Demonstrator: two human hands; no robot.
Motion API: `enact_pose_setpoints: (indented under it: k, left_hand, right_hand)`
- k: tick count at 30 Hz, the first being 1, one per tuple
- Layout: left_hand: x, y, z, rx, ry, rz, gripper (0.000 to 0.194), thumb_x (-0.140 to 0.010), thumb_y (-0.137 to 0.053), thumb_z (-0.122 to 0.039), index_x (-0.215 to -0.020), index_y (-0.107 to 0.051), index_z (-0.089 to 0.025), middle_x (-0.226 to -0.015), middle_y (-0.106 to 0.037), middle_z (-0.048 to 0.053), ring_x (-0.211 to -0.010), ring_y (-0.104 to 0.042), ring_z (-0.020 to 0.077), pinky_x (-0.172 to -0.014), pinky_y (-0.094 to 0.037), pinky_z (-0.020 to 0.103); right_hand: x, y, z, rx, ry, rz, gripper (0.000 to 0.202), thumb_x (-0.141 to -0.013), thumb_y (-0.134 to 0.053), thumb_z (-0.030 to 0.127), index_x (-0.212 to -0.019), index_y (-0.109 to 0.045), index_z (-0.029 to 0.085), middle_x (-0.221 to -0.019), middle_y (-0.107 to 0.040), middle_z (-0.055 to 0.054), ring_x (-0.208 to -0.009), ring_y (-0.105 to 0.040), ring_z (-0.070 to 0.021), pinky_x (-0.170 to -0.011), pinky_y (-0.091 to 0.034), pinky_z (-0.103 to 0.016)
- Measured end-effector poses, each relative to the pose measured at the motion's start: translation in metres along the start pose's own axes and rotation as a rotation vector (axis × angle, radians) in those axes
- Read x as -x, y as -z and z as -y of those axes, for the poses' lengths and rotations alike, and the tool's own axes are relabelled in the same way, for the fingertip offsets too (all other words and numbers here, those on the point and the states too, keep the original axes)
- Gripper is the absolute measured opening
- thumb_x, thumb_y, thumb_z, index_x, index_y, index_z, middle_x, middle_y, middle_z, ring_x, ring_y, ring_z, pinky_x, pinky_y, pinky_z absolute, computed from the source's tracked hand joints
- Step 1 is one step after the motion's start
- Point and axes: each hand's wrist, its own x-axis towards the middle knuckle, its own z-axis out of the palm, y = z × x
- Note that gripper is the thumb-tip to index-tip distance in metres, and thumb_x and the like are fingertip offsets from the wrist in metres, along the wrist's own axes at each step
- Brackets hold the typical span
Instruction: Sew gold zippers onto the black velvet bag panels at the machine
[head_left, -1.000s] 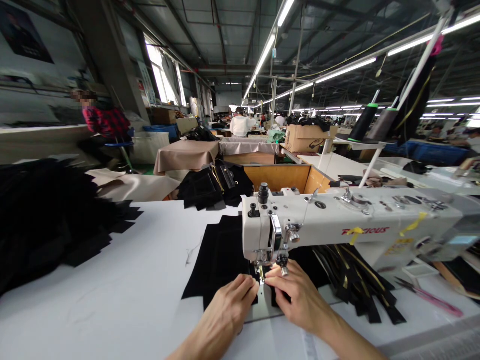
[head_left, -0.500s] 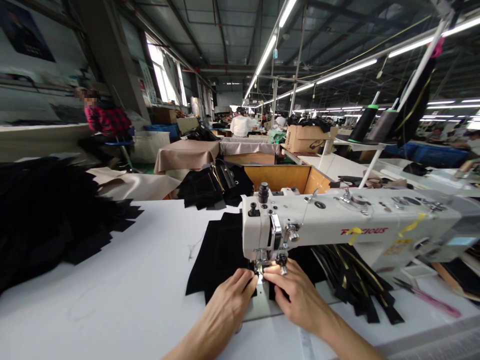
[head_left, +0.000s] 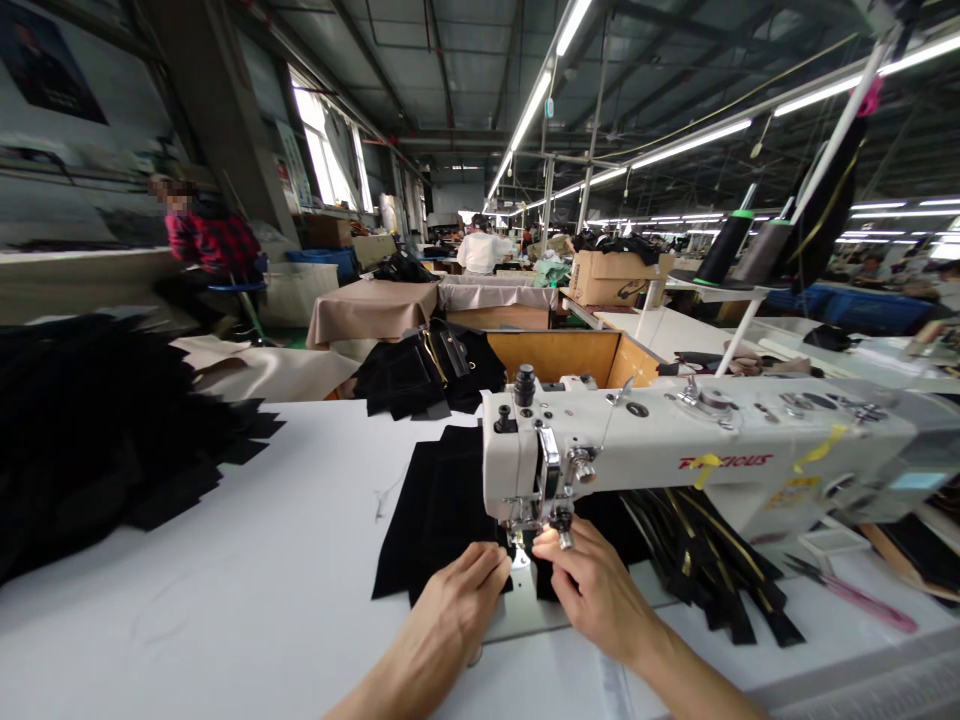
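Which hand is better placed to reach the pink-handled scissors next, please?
Probably the right hand: it is nearer to the pink-handled scissors, which lie on its side, beyond the black strips. The left hand is farther away.

White table [head_left: 285,600], fabric pile [head_left: 112,430], black panel [head_left: 435,510], sewing machine [head_left: 637,440], black strips [head_left: 697,570], snips [head_left: 834,582]

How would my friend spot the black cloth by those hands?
Find the big white sewing machine on the white table. Under its needle end, the black cloth sticks out to the left, with the left hand at its near edge. It lies flat, unlike the heaped black pile further left, and shows no gold like the strips on the right.
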Motion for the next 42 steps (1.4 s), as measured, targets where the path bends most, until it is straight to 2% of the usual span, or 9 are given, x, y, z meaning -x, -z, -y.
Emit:
enact_pose_setpoints:
  k: [4,12,18,23,29,35,42]
  left_hand:
    - [0.0,0.003,-0.002,0.007,0.005,0.019,0.023,-0.096,-0.036,-0.003,-0.109,-0.053,-0.011,-0.103,-0.061,0.011,-0.097,-0.061,0.0238,-0.08,-0.06,0.034]
    - [-0.004,0.009,-0.003,0.025,-0.007,0.021,0.021,-0.095,-0.038,-0.005,-0.107,-0.052,-0.015,-0.1,-0.062,0.01,-0.097,-0.062,0.0238,-0.082,-0.06,0.035]
    - [-0.001,0.004,-0.002,0.031,0.022,0.014,0.028,-0.091,-0.037,-0.001,-0.11,-0.052,-0.015,-0.099,-0.062,0.009,-0.096,-0.063,0.0227,-0.081,-0.06,0.032]
    - [0.0,0.002,0.0,0.04,0.014,-0.012,0.032,-0.09,-0.036,0.0,-0.113,-0.053,-0.015,-0.1,-0.063,0.009,-0.097,-0.064,0.022,-0.081,-0.06,0.031]
    - [0.0,0.002,0.001,0.037,0.002,-0.019,0.036,-0.088,-0.037,0.001,-0.118,-0.051,-0.014,-0.102,-0.063,0.01,-0.101,-0.063,0.0226,-0.085,-0.06,0.032]
    - [-0.004,0.002,0.001,-0.008,0.026,-0.02,0.03,-0.094,-0.036,-0.002,-0.114,-0.053,-0.016,-0.104,-0.064,0.009,-0.099,-0.065,0.0214,-0.084,-0.06,0.031]
    - [0.004,-0.012,0.009,0.097,0.071,-0.005,0.037,-0.097,-0.034,-0.003,-0.129,-0.047,-0.018,-0.115,-0.062,0.009,-0.111,-0.061,0.0212,-0.092,-0.058,0.035]
  right_hand:
    - [0.0,-0.001,-0.001,-0.003,-0.011,-0.034,0.032,-0.083,-0.042,-0.003,-0.088,-0.065,0.018,-0.078,-0.059,-0.006,-0.089,-0.059,-0.0231,-0.083,-0.053,-0.04]
    - [0.003,-0.001,0.0,0.009,-0.037,0.033,0.04,-0.079,-0.047,-0.003,-0.1,-0.07,0.023,-0.093,-0.063,-0.007,-0.093,-0.059,-0.0234,-0.084,-0.053,-0.038]
    - [0.0,0.001,-0.003,-0.019,-0.056,0.044,0.037,-0.08,-0.047,-0.001,-0.094,-0.073,0.023,-0.089,-0.064,-0.006,-0.091,-0.059,-0.0226,-0.083,-0.053,-0.038]
    - [0.0,0.001,-0.003,-0.047,-0.063,0.033,0.035,-0.08,-0.048,0.001,-0.094,-0.072,0.023,-0.094,-0.066,-0.006,-0.094,-0.06,-0.0224,-0.085,-0.053,-0.037]
    - [0.0,0.002,-0.004,-0.049,-0.043,0.033,0.035,-0.08,-0.05,0.001,-0.097,-0.071,0.024,-0.097,-0.068,-0.006,-0.097,-0.061,-0.0229,-0.09,-0.052,-0.039]
    - [0.0,0.0,-0.005,0.004,-0.022,0.026,0.036,-0.079,-0.051,0.001,-0.098,-0.07,0.024,-0.1,-0.069,-0.006,-0.099,-0.061,-0.0234,-0.096,-0.049,-0.043]
    - [-0.001,-0.002,-0.005,0.032,-0.031,0.055,0.037,-0.083,-0.05,0.003,-0.107,-0.069,0.023,-0.104,-0.069,-0.008,-0.103,-0.06,-0.0258,-0.101,-0.044,-0.051]
